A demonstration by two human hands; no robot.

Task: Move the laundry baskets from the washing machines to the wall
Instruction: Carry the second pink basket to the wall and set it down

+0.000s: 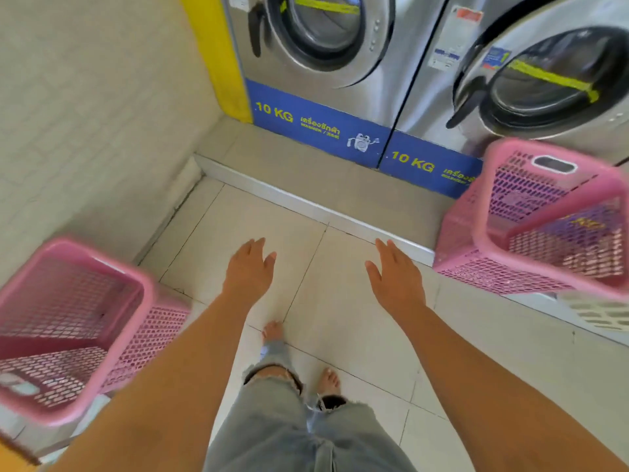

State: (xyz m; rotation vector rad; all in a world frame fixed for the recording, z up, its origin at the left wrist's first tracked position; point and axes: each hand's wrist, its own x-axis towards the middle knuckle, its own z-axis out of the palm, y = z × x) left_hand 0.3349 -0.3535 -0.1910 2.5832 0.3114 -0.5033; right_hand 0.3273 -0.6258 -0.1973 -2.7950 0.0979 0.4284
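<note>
A pink mesh laundry basket (510,274) stands at the right, on the raised step in front of the right washing machine (551,63). A second pink basket (143,294) stands at the lower left beside the tiled wall (85,114). Both baskets look empty. My left hand (250,267) and my right hand (394,277) are stretched out over the floor between the two baskets, fingers apart, touching neither. The left washing machine (316,39) has no basket in front of it.
A low tiled step (306,202) with a metal edge runs in front of the machines. A white mesh basket (602,315) shows at the right edge below the pink one. My bare feet and grey jeans (296,420) stand on the floor tiles.
</note>
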